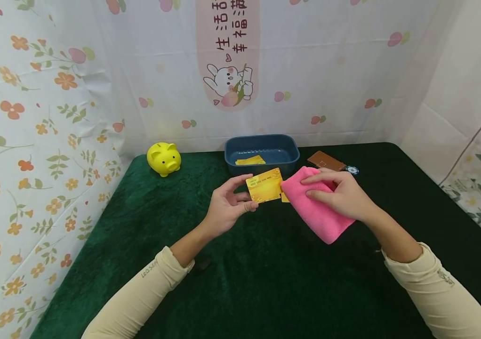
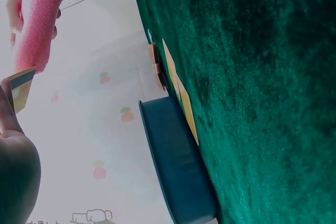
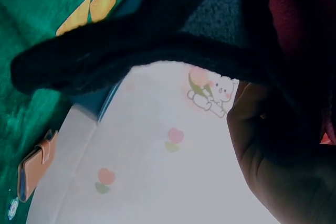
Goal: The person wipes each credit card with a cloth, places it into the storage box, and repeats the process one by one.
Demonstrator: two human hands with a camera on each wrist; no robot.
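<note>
My left hand (image 1: 228, 205) pinches a yellow bank card (image 1: 266, 185) by its left edge, raised over the green tablecloth. A folded pink cloth (image 1: 318, 207) hangs from my right hand (image 1: 344, 195), gripped between thumb and fingers; its tip meets the card's right edge. In the left wrist view the card (image 2: 22, 88) is seen nearly edge-on below the cloth (image 2: 42, 19). Dark folds of the cloth (image 3: 79, 53) cover much of the right wrist view. Yellow cards (image 2: 187, 111) lie on the table, mostly hidden behind the cloth in the head view.
A blue basin (image 1: 261, 142) with yellow cards (image 1: 251, 160) in it stands at the back. Right of it lie a brown wallet (image 1: 326, 160) and a poker chip (image 1: 352, 170). A yellow piggy bank (image 1: 163, 159) sits at the back left. Patterned curtains (image 1: 156, 70) surround the table.
</note>
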